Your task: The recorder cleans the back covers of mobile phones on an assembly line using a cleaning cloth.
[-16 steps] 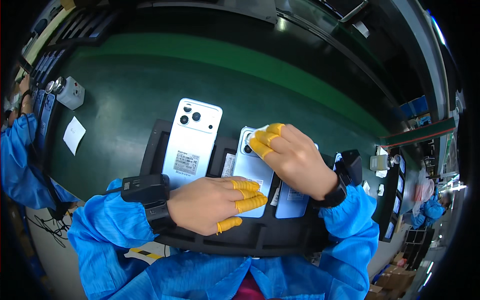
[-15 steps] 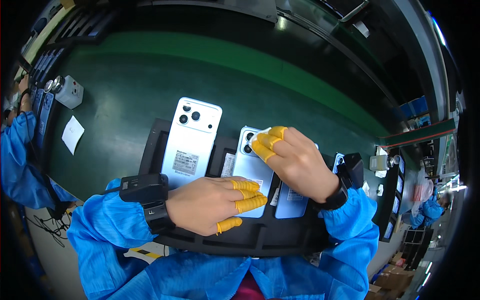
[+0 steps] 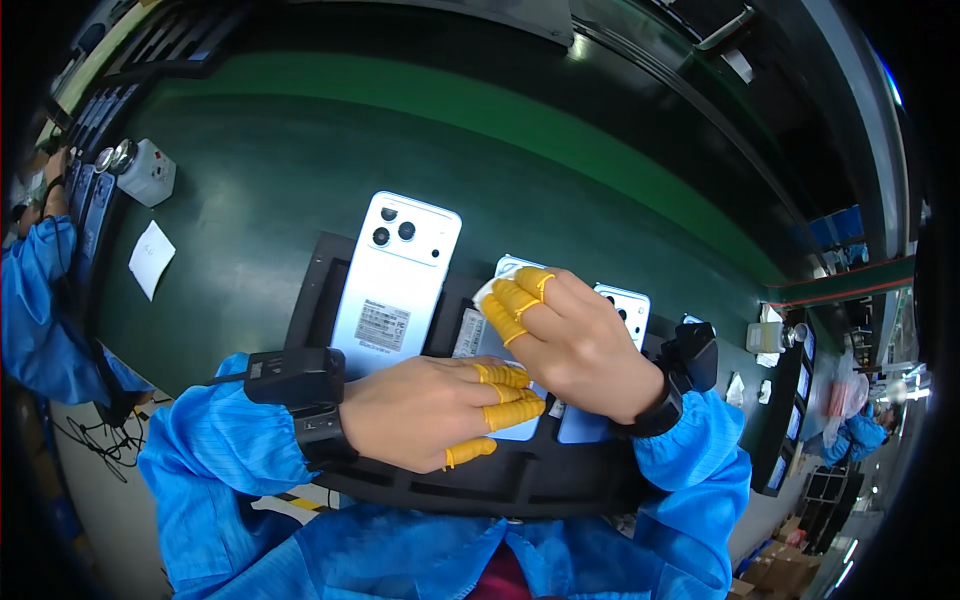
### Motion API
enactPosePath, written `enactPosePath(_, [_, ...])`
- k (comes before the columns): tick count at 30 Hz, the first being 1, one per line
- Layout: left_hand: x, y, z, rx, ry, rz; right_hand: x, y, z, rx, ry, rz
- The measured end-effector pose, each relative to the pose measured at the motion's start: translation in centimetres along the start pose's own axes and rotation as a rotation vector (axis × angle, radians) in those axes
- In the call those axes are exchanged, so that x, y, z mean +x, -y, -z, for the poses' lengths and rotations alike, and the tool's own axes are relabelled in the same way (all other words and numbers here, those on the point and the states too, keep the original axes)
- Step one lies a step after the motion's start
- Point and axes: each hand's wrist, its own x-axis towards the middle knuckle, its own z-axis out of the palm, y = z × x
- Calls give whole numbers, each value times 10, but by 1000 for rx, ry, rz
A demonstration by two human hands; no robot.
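A light blue phone (image 3: 520, 432) lies back up in a black tray (image 3: 452, 492), partly hidden under both hands. My left hand (image 3: 420, 408) rests on its lower end, fingers stretched out with yellow finger cots on them. In my right hand (image 3: 575, 345), yellow-cotted fingers pinch a small white wipe (image 3: 490, 288) against the phone's upper part by the camera area. To the left, another pale phone (image 3: 395, 275) with camera rings and a printed label lies back up. A bluer phone (image 3: 583, 428) sits on the right, half covered by my right hand.
On the green table (image 3: 270, 200), a white pump bottle (image 3: 150, 175) and a white paper slip (image 3: 151, 262) stand at the left. A co-worker's blue sleeve (image 3: 45, 320) is beyond. Another bottle (image 3: 766, 335) and crumpled white wipes (image 3: 736, 390) are at the right.
My right hand has slid a little left and down with the wipe, covering more of the phone's camera area. My left hand still lies on the phone; the whole view has shifted slightly.
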Motion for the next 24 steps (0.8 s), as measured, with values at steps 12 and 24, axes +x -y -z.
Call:
enactPosePath(12, [-8,-4,-1,-10,-97,-98,-8,14,16,-31,186,-111])
enactPosePath(24, [-56,2,16,187,-280,304,99,-26,-34,11,-153,45])
